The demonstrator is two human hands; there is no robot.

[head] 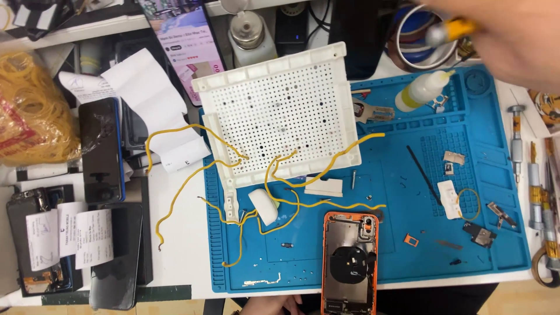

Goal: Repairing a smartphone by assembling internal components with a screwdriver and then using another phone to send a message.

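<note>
My right hand [507,35] was up at the far right corner of the bench, blurred, closed around a yellow-handled tool [452,30] whose grey tip pointed left, toward the tape rolls [417,44]. My left hand [274,304] sat at the near edge, only its top showing, so I could not tell whether it was open or curled; it lay just beside the bottom left corner of the phone [350,262]. The phone, orange-framed with its back off and its insides bare, lay on the near part of the blue mat [396,192], its long axis running straight away from me, top end toward the white tray [283,111]. From the right hand it lay well apart, down and to the left across the mat; from the left hand it was just to the right, so the left was by far the nearer. The perforated tray sat tilted across the mat's far left corner, with yellow wires [280,186] trailing from it toward the phone's top and off the mat to the left. A small white bottle [423,90] lay on its side below the right hand. Loose brackets and a black pick [424,175] were scattered right of the phone, screwdrivers [534,186] lined the right edge, and dark phones [102,151] were stacked off the mat on the left.
</note>
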